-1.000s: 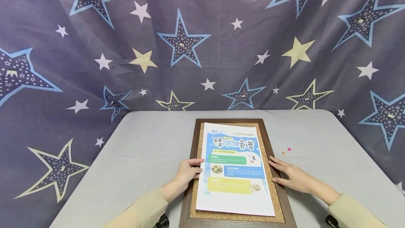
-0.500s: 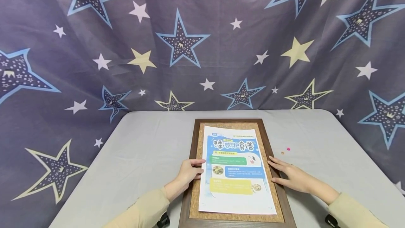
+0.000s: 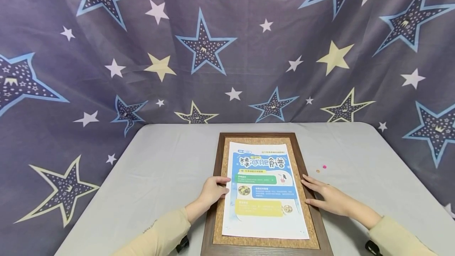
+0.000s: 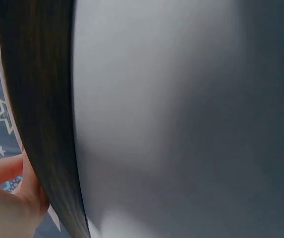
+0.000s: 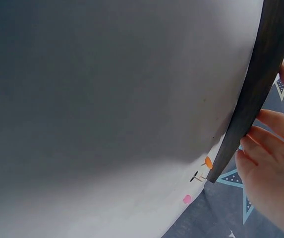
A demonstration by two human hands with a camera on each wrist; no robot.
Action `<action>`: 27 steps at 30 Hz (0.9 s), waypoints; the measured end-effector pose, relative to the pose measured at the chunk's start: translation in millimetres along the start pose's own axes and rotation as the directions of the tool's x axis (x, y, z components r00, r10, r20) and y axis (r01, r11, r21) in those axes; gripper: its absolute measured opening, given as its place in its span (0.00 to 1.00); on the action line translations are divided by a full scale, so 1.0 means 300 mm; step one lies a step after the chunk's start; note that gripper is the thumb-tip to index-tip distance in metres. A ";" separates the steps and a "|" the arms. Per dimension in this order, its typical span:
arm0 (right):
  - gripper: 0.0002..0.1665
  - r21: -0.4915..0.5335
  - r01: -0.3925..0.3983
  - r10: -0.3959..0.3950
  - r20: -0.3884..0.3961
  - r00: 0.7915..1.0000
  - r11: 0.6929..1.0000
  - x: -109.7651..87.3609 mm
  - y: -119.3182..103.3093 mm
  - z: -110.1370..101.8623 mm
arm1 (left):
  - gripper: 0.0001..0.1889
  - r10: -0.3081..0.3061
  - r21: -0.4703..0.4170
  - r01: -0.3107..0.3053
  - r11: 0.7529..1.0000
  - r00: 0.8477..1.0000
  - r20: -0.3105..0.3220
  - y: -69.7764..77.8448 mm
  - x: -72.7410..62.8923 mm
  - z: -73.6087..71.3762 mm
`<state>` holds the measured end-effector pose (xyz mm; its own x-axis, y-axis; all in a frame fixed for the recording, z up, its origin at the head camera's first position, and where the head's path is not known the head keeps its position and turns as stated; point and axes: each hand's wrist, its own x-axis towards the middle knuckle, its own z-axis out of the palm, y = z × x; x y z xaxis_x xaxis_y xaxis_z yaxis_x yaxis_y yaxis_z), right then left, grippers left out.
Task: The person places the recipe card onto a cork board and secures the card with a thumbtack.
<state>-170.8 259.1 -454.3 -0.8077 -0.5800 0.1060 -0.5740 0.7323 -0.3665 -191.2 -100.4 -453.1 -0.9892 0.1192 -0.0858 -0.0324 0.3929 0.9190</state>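
Observation:
In the head view a printed sheet [image 3: 264,222] with a blue title lies on a cork board [image 3: 263,242] inside a dark wooden frame [image 3: 209,228]. My left hand [image 3: 210,192] pinches the sheet's left edge with thumb and index finger, beside the frame's left side. In the left wrist view the fingers [image 4: 28,181] come together at the pale sheet edge. On the other side my right hand [image 3: 328,198] rests on the frame's right side, fingers extended. The right wrist view shows several fingertips along the dark frame's edge [image 5: 260,79].
The grey tabletop [image 3: 170,153] spreads around the frame. Right of the frame lie a pink push pin [image 5: 187,199] and an orange push pin [image 5: 208,162], with a dark-headed one [image 5: 194,176] beside them. A star-patterned curtain [image 3: 249,62] hangs behind the table.
The sheet has slid slightly down on the board, leaving more cork showing along its top edge. My left hand stays at its left edge, and my right hand has hardly moved.

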 end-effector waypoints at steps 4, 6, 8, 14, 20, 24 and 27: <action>0.36 0.003 -0.002 0.002 0.000 1.000 1.000 0.001 0.000 0.001 | 0.15 0.083 0.105 -0.084 0.991 0.996 0.014 -0.001 0.002 -0.007; 0.36 0.004 -0.005 0.005 0.002 1.000 1.000 0.000 0.000 0.002 | 0.15 0.098 0.137 -0.101 0.985 0.995 0.025 -0.002 0.003 -0.010; 0.36 0.010 -0.011 0.011 0.006 1.000 1.000 -0.001 0.000 0.003 | 0.15 0.109 0.153 -0.114 0.982 0.993 0.036 -0.003 0.004 -0.011; 0.36 0.030 -0.026 0.026 -0.001 1.000 0.999 -0.003 0.004 0.005 | 0.15 0.158 0.182 -0.165 0.969 0.986 0.048 -0.012 0.005 -0.011; 0.36 0.020 -0.027 0.027 0.002 1.000 0.999 -0.002 0.004 0.004 | 0.15 0.206 0.212 -0.216 0.953 0.976 0.068 -0.017 0.009 -0.010; 0.36 0.017 -0.022 0.022 -0.003 1.000 1.000 0.000 0.003 0.000 | 0.15 0.215 0.232 -0.228 0.946 0.973 0.081 -0.011 0.006 -0.011; 0.36 0.024 -0.024 0.025 -0.013 1.000 0.999 -0.001 0.004 -0.001 | 0.16 0.214 0.241 -0.228 0.943 0.973 0.083 -0.006 0.006 -0.011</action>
<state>-171.5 260.3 -454.4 -0.8233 -0.5571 0.1090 -0.5508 0.7375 -0.3907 -193.5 -103.9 -453.6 -0.9578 0.2758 0.0811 0.2293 0.5631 0.7939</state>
